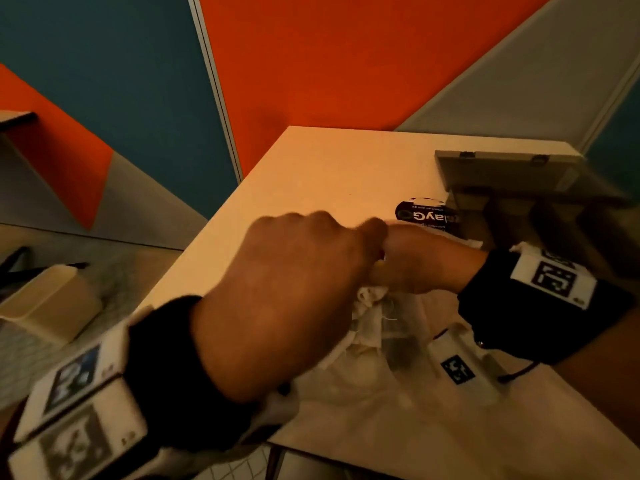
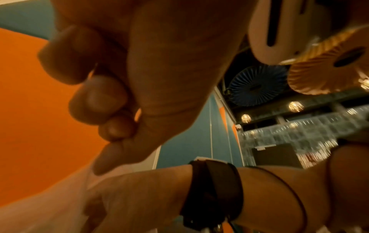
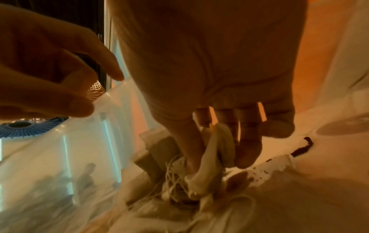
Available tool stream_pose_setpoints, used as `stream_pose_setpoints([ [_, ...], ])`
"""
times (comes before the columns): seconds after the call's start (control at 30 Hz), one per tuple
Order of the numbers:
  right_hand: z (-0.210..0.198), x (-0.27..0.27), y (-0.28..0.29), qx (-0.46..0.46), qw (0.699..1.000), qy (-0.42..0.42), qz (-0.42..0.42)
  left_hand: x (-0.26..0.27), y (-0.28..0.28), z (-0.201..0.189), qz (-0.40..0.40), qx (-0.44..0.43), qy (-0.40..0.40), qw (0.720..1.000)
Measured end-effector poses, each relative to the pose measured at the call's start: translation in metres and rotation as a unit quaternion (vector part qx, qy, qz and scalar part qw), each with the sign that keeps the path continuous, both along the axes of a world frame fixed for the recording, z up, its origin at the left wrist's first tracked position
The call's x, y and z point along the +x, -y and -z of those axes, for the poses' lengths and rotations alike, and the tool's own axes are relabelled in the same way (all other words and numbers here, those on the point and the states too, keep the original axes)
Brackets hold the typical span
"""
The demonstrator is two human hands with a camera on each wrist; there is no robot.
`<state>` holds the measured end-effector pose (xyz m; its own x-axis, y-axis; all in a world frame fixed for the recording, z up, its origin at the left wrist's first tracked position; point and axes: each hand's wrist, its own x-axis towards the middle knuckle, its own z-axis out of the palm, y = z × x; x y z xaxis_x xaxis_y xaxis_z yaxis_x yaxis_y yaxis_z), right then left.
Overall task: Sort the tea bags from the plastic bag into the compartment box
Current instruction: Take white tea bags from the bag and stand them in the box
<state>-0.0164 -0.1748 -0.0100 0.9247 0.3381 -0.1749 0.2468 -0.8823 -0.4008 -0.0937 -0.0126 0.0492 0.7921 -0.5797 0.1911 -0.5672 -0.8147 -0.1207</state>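
Note:
A clear plastic bag (image 1: 374, 344) lies crumpled on the pale table (image 1: 311, 168), with tangled white tea bags and strings inside. My left hand (image 3: 99, 94) pinches the bag's rim and holds it up. In the head view that hand (image 1: 370, 244) is a raised fist in front of my right hand (image 1: 426, 261). My right hand (image 3: 217, 151) is down inside the bag, thumb and fingers pinching a bunch of white tea bags (image 3: 207, 151). The wooden compartment box (image 1: 485, 202) stands at the far right with its lid (image 1: 502, 171) raised; its compartments are in shadow.
A dark printed packet (image 1: 426, 214) lies on the table just left of the box. A cream container (image 1: 45, 306) stands on the floor to the left, below the table's left edge. Orange and blue wall panels (image 1: 311, 64) rise behind the table.

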Motion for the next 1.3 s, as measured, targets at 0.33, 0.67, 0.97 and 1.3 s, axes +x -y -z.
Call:
stream_pose_setpoints([
  [0.33, -0.025, -0.007, 0.010, 0.104, 0.991, -0.061, 0.052, -0.030, 0.008, 0.021, 0.090, 0.095, -0.359, 0.924],
  [0.67, -0.016, -0.010, 0.025, 0.124, 0.983, -0.111, 0.076, -0.014, 0.002, 0.021, -0.181, -0.163, -0.206, 0.948],
  [0.97, -0.017, -0.015, 0.025, 0.157, 0.981, -0.065, 0.088, -0.011, 0.041, 0.042, -0.103, -0.295, -0.241, 0.919],
  [1.3, -0.037, -0.025, 0.032, 0.137, 0.990, -0.014, -0.013, 0.024, 0.044, 0.060, -0.125, -0.447, -0.239, 0.853],
])
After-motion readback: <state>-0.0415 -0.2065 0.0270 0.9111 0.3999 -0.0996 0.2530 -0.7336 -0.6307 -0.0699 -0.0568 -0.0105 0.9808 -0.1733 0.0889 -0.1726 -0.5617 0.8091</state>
